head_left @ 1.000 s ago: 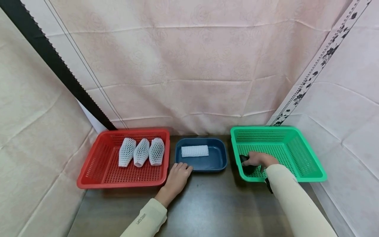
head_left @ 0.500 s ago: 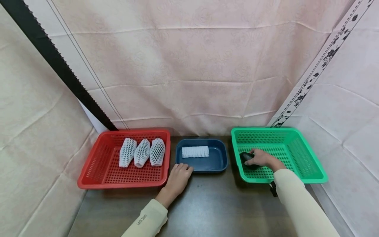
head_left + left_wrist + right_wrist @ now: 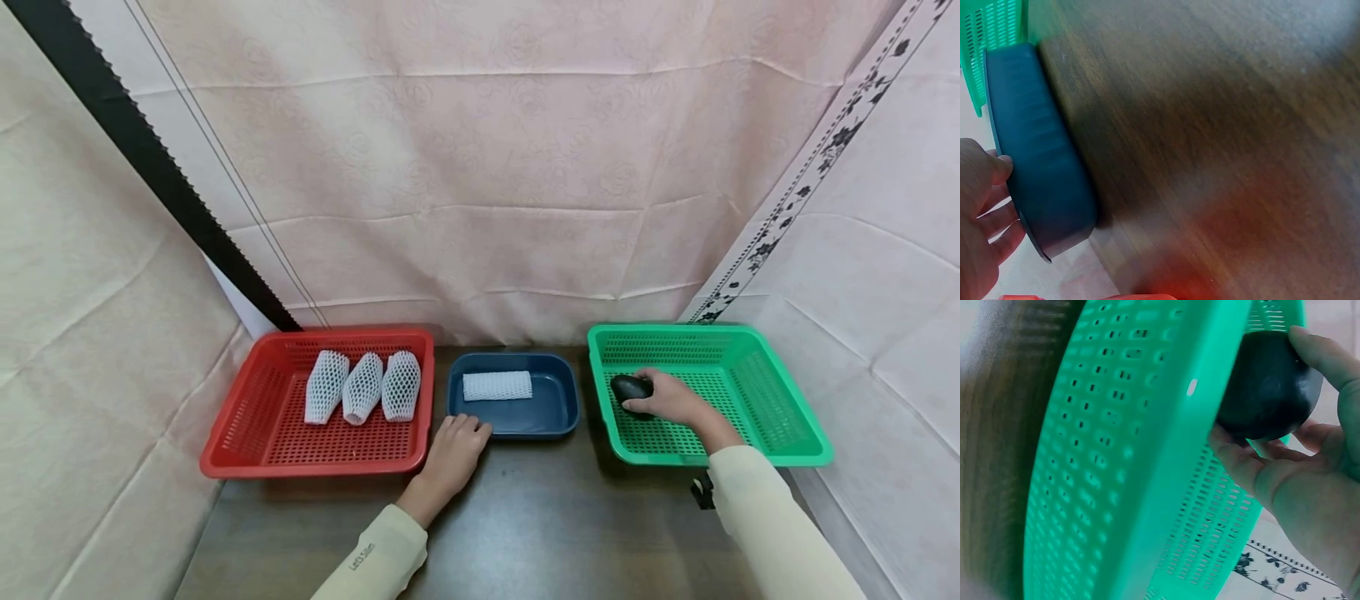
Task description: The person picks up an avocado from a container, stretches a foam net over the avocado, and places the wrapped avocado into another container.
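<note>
My right hand (image 3: 670, 398) grips a glossy black, rounded thing (image 3: 628, 388) inside the green basket (image 3: 712, 459), near its left wall. In the right wrist view the thumb lies over the top of this smooth black thing (image 3: 1270, 387) and the fingers curl beneath it. My left hand (image 3: 452, 454) rests with loosely extended fingers at the near left rim of the blue tray (image 3: 558, 408). Its thumb touches the rim in the left wrist view, with the other fingers beyond it. A flattened white foam net sleeve (image 3: 497, 385) lies in that tray.
At the left stands a red basket (image 3: 330, 468) holding three things in white foam nets (image 3: 362, 388) side by side. All three containers sit on a brown table (image 3: 525, 517). Pale cloth (image 3: 480, 167) hangs behind and on both sides.
The right hand has drawn up and slightly away from the green basket's near wall, bringing the black thing more into sight. The left hand stays at the blue tray's rim.
</note>
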The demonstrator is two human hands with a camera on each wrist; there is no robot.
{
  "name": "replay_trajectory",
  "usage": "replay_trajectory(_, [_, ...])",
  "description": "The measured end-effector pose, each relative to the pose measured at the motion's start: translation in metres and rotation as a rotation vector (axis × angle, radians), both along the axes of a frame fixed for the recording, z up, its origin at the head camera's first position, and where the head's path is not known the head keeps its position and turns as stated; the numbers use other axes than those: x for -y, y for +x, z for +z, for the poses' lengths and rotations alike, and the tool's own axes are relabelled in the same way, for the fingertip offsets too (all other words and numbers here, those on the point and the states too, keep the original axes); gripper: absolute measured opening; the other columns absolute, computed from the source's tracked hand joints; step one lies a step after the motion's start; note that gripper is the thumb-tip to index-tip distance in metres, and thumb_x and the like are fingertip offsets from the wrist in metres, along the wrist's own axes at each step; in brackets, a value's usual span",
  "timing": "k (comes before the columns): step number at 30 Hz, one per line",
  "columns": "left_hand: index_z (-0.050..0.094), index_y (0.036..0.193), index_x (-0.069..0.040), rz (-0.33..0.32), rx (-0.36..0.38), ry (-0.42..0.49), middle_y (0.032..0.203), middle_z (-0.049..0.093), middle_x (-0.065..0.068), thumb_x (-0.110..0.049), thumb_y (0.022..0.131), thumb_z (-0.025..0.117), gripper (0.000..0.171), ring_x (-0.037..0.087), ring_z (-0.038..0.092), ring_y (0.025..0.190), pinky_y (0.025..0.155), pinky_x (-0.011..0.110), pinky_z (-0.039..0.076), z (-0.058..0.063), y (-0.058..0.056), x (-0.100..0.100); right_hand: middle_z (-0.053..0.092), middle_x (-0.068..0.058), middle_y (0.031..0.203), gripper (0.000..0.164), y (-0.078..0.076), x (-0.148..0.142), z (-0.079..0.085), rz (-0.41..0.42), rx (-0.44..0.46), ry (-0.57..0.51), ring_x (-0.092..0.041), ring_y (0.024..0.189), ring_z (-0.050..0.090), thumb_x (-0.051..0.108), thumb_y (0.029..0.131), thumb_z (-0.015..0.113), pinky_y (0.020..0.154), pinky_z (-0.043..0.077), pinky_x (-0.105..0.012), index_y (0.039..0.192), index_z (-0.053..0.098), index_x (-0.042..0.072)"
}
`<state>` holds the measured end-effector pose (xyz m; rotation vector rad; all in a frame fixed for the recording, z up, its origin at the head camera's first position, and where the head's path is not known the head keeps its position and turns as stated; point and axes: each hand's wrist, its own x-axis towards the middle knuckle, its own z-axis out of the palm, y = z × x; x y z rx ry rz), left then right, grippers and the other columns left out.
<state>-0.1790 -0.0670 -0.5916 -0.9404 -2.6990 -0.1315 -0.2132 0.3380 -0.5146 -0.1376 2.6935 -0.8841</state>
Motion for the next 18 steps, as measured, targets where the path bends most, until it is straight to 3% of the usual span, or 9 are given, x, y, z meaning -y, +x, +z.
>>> replay_trajectory(12, [0.074,0.118,-0.016,0.005,0.005,-0.003,0.108,0.075,0.004,-0.012,0.096,0.072,0.022,0.020,0.065,0.095,0.080,0.034,0.052,0.001,0.001,0.000,0.061,-0.029,0.127,0.070,0.017,0.010,0.024,0.022,-0.094,-0.028,-0.030,0.097,0.062,0.034,0.091,0.079,0.074,0.055,-0.039,0.142,0.049,-0.005])
replay_trajectory(18, [0.074,0.119,-0.016,0.008,0.019,-0.006,0.109,0.074,0.004,-0.012,0.097,0.071,0.022,0.020,0.065,0.096,0.081,0.034,0.052,0.000,0.000,0.000,0.059,-0.028,0.133,0.068,0.027,0.020,0.034,0.056,-0.150,-0.030,-0.032,0.103,0.061,0.032,0.089,0.082,0.078,0.057,-0.041,0.140,0.053,-0.004])
